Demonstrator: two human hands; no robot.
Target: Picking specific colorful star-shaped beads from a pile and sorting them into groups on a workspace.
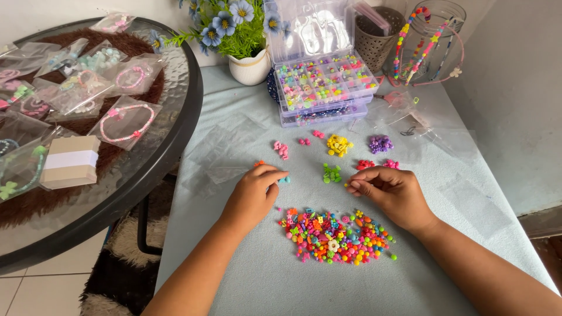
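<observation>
Beads of mixed colours [335,234] lie heaped at six o'clock on the pale blue table cloth [246,275], between both wrists. At nine o'clock of the heap, the left hand [254,193] curls shut over small blue beads [284,180]. At two o'clock, the right hand [393,192] pinches fingertips together; whether on a bead, I cannot tell. Green beads [332,173] sit between the hands.

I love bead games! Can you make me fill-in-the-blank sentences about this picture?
1. The big mixed bead pile lies between the two ____.
2. The small pile below the bead box is ____.
3. The flowers in the white pot are ____.

Missing words: hands; yellow; blue
</observation>
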